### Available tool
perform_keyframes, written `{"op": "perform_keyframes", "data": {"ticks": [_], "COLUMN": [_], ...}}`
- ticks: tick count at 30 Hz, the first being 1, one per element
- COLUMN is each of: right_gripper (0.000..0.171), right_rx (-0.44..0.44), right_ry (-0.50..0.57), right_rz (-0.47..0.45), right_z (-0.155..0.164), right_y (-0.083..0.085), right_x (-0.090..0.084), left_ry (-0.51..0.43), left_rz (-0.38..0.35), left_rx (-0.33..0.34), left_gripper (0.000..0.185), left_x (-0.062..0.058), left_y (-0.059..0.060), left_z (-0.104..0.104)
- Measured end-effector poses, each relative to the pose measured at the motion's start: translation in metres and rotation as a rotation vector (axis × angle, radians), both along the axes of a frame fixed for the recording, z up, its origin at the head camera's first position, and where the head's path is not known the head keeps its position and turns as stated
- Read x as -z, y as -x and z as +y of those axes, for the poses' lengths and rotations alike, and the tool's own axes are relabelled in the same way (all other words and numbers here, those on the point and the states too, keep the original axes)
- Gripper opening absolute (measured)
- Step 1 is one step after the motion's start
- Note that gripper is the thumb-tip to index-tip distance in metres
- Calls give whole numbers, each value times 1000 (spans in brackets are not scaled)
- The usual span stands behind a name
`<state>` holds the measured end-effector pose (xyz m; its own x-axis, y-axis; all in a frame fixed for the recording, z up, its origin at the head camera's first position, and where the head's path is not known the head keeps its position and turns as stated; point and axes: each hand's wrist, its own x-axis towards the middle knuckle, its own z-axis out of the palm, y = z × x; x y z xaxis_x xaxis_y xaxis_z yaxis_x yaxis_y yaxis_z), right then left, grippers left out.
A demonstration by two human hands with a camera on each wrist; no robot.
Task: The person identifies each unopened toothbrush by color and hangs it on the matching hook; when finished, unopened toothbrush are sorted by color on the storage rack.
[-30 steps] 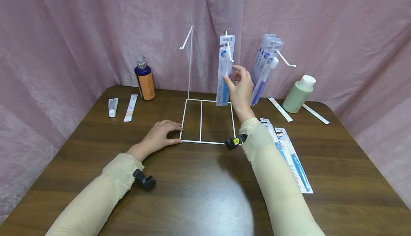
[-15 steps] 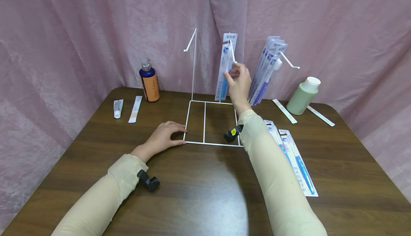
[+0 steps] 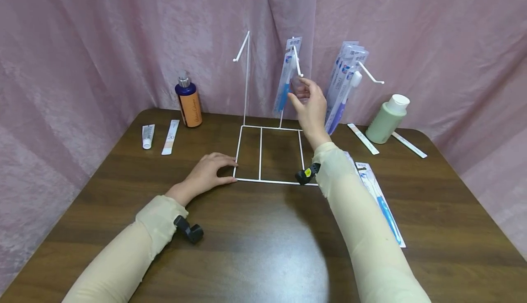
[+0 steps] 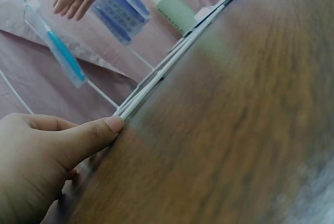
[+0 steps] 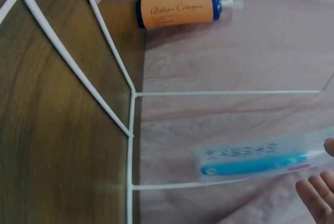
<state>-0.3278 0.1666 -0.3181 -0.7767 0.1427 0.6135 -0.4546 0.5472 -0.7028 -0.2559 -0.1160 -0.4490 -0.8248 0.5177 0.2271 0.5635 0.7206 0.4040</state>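
A packaged toothbrush point(image 3: 285, 83) with a blue handle hangs on the middle hook of a white wire rack point(image 3: 260, 154), its lower end tilted left. Beside it, my right hand point(image 3: 311, 110) is raised with thumb and fingers spread and nothing between them; the left wrist view shows a gap between these fingers and the pack. My left hand point(image 3: 206, 175) holds the rack's front left corner, thumb tip point(image 4: 115, 124) on the base wire and fingers on the side wire. Several more toothbrush packs point(image 3: 346, 72) hang on the right hook. The left hook point(image 3: 241, 46) bears nothing.
Toothbrush packs point(image 3: 380, 202) lie on the table right of the rack, partly behind my right sleeve. A green bottle point(image 3: 387, 120) and narrow sachets point(image 3: 363, 139) are at the back right. An orange-labelled bottle point(image 3: 189, 104), a small tube point(image 3: 147, 137) and a sachet point(image 3: 170, 137) are at left.
The toothbrush pack has moved back along the middle hook, and my right hand has let go of it. My left hand has stayed at the rack's corner.
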Motion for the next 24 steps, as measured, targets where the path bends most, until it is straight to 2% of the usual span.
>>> {"op": "perform_keyframes", "data": {"ticks": [6, 10, 15, 19, 24], "right_gripper": [45, 46, 50, 49, 46], "right_rx": [-53, -82, -126, -147, -156], "right_ry": [-80, -161, -260, -345, -441], "right_rz": [26, 15, 9, 10, -2], "right_z": [13, 21, 33, 44, 61], "right_y": [-21, -37, -56, -71, -87], "right_x": [-14, -21, -26, -28, -29], "left_ry": [-3, -2, -2, 2, -10], "left_rz": [-5, 17, 16, -2, 14], "left_rx": [-4, 1, 3, 3, 13], "left_gripper": [45, 45, 46, 46, 45], "left_x": [-3, -4, -5, -5, -4], "left_y": [-2, -2, -2, -2, -1], "left_z": [-1, -2, -2, -2, -1]}}
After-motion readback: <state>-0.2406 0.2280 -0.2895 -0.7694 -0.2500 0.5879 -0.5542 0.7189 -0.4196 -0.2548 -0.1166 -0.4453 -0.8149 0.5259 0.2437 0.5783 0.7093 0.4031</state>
